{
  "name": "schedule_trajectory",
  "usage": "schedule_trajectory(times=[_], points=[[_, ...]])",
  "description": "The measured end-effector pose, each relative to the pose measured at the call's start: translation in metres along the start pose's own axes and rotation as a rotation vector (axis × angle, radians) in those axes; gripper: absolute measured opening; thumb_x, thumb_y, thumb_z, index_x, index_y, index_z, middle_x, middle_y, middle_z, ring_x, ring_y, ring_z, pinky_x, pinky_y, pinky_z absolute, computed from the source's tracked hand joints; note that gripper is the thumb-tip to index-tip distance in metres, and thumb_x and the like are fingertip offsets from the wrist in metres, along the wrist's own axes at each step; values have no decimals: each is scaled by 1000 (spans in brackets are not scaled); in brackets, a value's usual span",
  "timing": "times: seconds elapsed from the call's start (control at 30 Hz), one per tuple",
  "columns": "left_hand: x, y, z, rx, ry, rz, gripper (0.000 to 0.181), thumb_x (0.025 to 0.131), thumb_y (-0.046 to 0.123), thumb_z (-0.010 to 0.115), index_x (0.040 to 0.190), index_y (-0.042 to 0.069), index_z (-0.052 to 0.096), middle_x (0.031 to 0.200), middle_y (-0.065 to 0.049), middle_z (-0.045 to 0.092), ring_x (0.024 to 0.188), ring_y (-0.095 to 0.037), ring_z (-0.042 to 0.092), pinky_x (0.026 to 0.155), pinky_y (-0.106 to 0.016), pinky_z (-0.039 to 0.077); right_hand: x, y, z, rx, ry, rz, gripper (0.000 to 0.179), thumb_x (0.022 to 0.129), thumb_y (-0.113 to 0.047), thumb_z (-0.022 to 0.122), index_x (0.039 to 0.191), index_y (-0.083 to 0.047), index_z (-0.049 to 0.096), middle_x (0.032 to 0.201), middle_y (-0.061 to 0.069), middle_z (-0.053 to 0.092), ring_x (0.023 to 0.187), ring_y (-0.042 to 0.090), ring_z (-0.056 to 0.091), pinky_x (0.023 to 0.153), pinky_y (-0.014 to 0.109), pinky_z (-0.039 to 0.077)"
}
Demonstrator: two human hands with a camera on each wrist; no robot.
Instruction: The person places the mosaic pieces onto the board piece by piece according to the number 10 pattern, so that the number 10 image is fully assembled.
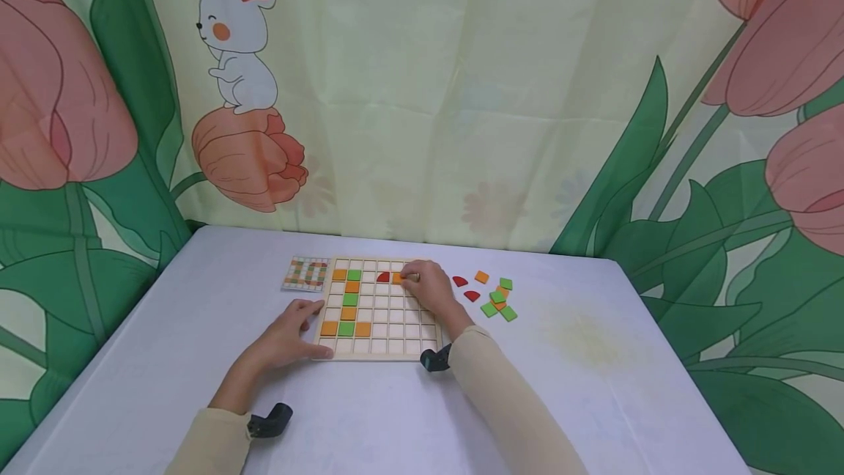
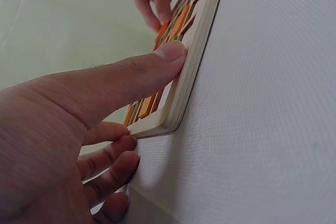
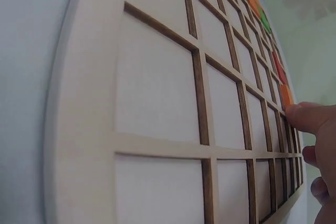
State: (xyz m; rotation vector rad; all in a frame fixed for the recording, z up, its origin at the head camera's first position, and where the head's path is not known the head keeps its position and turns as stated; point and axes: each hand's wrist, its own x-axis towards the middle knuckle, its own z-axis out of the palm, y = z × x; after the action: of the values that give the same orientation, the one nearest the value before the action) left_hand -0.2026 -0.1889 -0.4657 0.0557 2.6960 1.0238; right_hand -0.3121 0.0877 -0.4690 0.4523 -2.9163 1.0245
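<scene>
A wooden grid board [image 1: 389, 346] lies on the table with orange and green square tiles in several of its cells. My right hand [image 1: 431, 290] is over its far right part, fingertips pinching an orange square tile [image 1: 397, 278] at a cell. Just left of that tile sits a red quarter-circle tile [image 1: 383, 278]. My left hand [image 1: 286, 334] touches the board's left side: the thumb [image 2: 170, 51] rests on the near rim, and the other fingers meet the left edge close to the corner. Part of the board is hidden under my right hand.
A pattern card [image 1: 306, 274] with coloured squares lies left of the board. To the right are loose red pieces [image 1: 472, 296], a lone orange tile [image 1: 482, 277] and a small heap of green tiles [image 1: 509, 313] and orange ones. A printed curtain hangs behind the table.
</scene>
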Motion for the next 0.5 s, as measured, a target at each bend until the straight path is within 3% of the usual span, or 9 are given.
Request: schedule_trajectory(times=[0.3,0.5], points=[[0,0,0,-14,-1,4,107,63,47,87,150,12,35,136,-11,42,108,-24,48,79,-36,44,4,-3,5,-86,43,5,11,90,-19,69,98,-17,76,117,-1,69,116,20,57,100,39,45],[-1,0,0,-11,4,0,108,63,46,88,150,11,35,136,-12,42,108,-25,48,79,-36,45,2,-3,3,-14,8,17,10,90,-19,68,97,-16,75,123,2,66,124,23,54,104,43,43]])
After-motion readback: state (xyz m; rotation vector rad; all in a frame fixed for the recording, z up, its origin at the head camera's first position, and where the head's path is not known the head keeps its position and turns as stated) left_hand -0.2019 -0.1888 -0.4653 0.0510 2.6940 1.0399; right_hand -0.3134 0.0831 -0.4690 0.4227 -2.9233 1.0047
